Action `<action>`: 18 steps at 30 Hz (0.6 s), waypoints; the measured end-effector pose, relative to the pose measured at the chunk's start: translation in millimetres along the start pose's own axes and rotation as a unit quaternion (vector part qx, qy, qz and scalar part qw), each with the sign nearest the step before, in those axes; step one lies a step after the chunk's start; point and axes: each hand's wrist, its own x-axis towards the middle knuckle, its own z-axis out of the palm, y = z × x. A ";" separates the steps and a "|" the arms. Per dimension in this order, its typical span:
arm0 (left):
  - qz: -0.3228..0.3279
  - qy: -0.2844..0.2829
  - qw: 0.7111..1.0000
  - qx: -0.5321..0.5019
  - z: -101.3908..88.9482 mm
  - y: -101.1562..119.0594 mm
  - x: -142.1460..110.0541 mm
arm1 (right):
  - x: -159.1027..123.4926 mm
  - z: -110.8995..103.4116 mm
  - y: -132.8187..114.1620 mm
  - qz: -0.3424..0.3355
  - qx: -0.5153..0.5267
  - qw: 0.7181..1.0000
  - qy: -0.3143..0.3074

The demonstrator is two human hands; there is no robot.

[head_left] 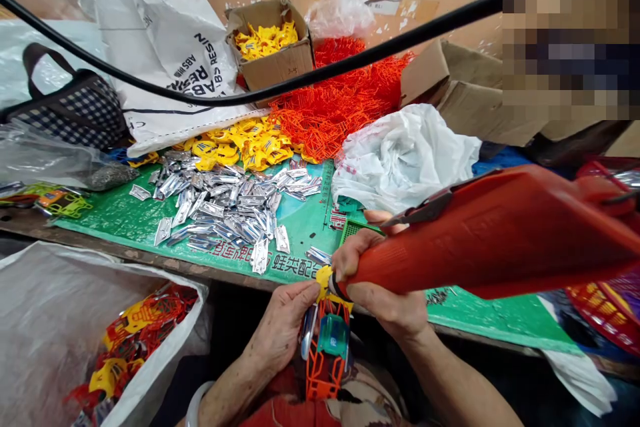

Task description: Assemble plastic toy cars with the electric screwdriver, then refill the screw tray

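My left hand (283,320) pinches the yellow end of a toy car body (327,353) with an orange frame, a teal piece and a silvery side part. It is held over my lap, in front of the table edge. My right hand (385,293) is wrapped round the front of a red electric screwdriver (480,240), its dark tip meeting the yellow part. The screwdriver reaches in from the right and hides some of the right fingers. Ahead of my hands lies a heap of silvery plates (230,207) on the green table cover (125,220).
Behind the plates are yellow parts (255,143), a pile of orange frames (330,107) and a cardboard box (275,63) of yellow parts. A white sack (195,320) with assembled toys stands lower left. A black cable (240,99) crosses above. A white plastic bag (405,153) lies right.
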 end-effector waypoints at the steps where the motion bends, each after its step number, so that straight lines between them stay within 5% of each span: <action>1: 0.003 0.002 1.000 0.001 0.7 1.0 -0.6 | 0.2 0.8 -0.6 -0.003 0.006 1.000 -0.001; 11: -0.031 0.033 0.999 -0.002 7.2 11.8 -4.2 | 27.9 -2.3 -39.3 -0.052 0.049 0.995 0.065; 18: -0.027 0.043 0.998 -0.032 5.7 9.2 -2.8 | 32.5 -19.8 -33.4 -0.014 -0.055 0.986 0.156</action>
